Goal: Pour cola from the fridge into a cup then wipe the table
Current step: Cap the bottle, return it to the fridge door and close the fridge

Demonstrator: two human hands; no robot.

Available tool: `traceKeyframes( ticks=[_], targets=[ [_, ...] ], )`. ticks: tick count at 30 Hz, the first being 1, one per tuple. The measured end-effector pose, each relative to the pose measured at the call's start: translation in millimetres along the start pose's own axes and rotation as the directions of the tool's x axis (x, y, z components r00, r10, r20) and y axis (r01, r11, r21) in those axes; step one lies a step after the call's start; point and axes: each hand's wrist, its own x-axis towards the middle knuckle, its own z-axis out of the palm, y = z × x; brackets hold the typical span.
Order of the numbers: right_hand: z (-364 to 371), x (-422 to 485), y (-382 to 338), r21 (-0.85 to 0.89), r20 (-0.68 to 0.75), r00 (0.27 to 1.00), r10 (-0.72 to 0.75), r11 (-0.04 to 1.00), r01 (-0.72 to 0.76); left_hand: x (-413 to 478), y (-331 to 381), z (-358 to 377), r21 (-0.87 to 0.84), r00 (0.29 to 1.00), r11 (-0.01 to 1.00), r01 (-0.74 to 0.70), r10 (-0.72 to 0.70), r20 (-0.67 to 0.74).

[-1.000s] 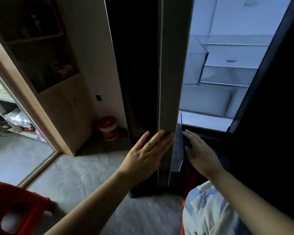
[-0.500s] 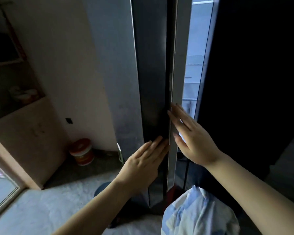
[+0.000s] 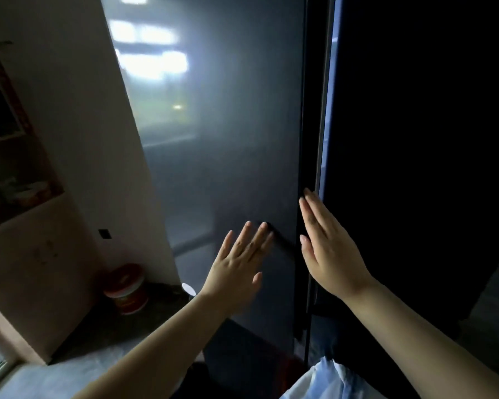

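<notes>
The fridge door [image 3: 228, 156] stands almost shut, with only a thin lit slit [image 3: 327, 90] showing along its right edge. The left hand [image 3: 236, 272] lies flat against the door's glossy face, fingers extended and slightly spread, holding nothing. The right hand [image 3: 329, 251] is also flat and empty, fingers straight and together, their tips at the door's edge beside the slit. No cola or cup appears in view. A red-lidded tub [image 3: 126, 287] sits on the floor near the wall, left of the fridge.
</notes>
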Motion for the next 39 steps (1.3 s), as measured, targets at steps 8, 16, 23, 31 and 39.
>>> traceKeyframes(
  ticks=[8, 16, 23, 31, 39],
  targets=[
    [35, 12, 40, -0.319, 0.035, 0.999, -0.021, 0.947, 0.031, 47, 3, 34, 0.007, 0.999, 1.000, -0.015, 0.015, 0.046],
    [52, 38, 77, -0.426, 0.101, 0.989, 0.109, 0.903, -0.056, 92, 7, 57, -0.018, 0.998, 1.000, 0.022, -0.021, 0.058],
    [66, 54, 100, -0.466, 0.193, 0.969, 0.154, 0.883, -0.048, 117, 11, 75, -0.048, 0.987, 0.995, 0.088, -0.080, 0.138],
    [55, 59, 85, -0.492, 0.246, 0.937, 0.247, 0.865, -0.099, 116, 21, 66, -0.068, 0.971, 0.992, 0.104, -0.086, 0.224],
    [41, 53, 47, -0.275, 0.269, 0.938, 0.221, 0.951, -0.145, 79, -2, 13, -0.305, 0.961, 0.929, 0.211, -0.140, 0.240]
  ],
)
